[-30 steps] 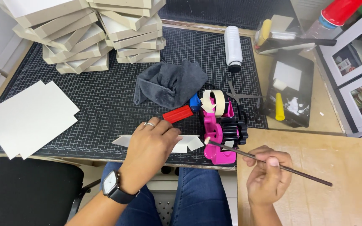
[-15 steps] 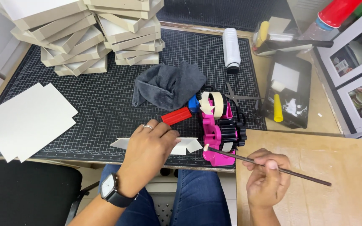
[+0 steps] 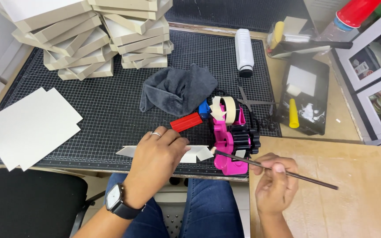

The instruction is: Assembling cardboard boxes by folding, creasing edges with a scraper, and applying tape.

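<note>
**Card pinned, stick at its corner**

Left hand (image 3: 157,161), watch on wrist, lies palm down on a flat white card (image 3: 198,154) at the near edge of the black cutting mat (image 3: 111,101). Fingers spread and pressing, closed on nothing.

Right hand (image 3: 275,183) is pinched around a thin dark stick (image 3: 287,172), held slantwise over the wooden board (image 3: 331,189). Stick tip sits at the card's right corner, just in front of the pink tape dispenser (image 3: 228,141). Whether the tip touches the card, cannot tell.

Behind the card: red block (image 3: 186,122), grey cloth (image 3: 177,90), scissors (image 3: 254,103). Far left: stacked boxes (image 3: 89,39). Loose white sheets (image 3: 29,128) at the mat's left edge. White bottle (image 3: 244,52) far side; black tray (image 3: 303,99) to the right.
</note>
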